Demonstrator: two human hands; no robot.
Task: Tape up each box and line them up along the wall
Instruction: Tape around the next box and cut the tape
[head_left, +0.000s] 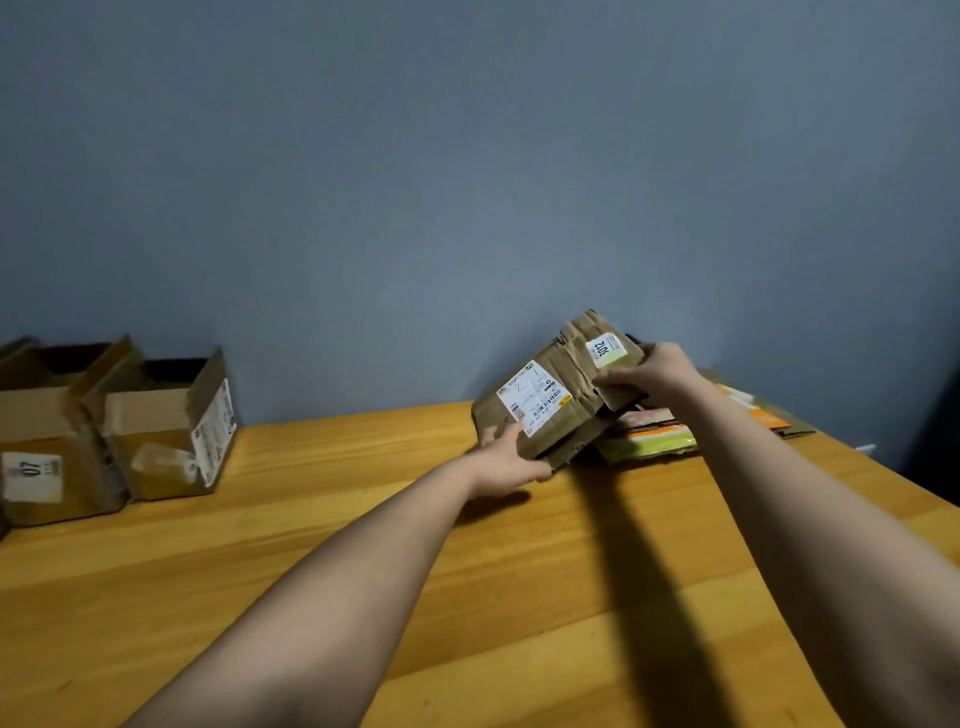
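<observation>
A flattened brown cardboard box (558, 395) with white shipping labels is tilted up off a pile at the back right of the wooden table (363, 519). My left hand (511, 460) grips its lower left corner. Its upper right flap is held by my right hand (657, 376), thumb on top. Two opened brown boxes stand against the blue-grey wall at the left: one with a side label (171, 431) and one marked 07 (47, 436), both with flaps up.
Beneath the held box lies a pile of flattened cardboard (654, 436) with orange, pink and yellow-green printing, reaching the table's right edge. A dark object (935, 447) stands beyond the right edge. The wall runs along the table's far side.
</observation>
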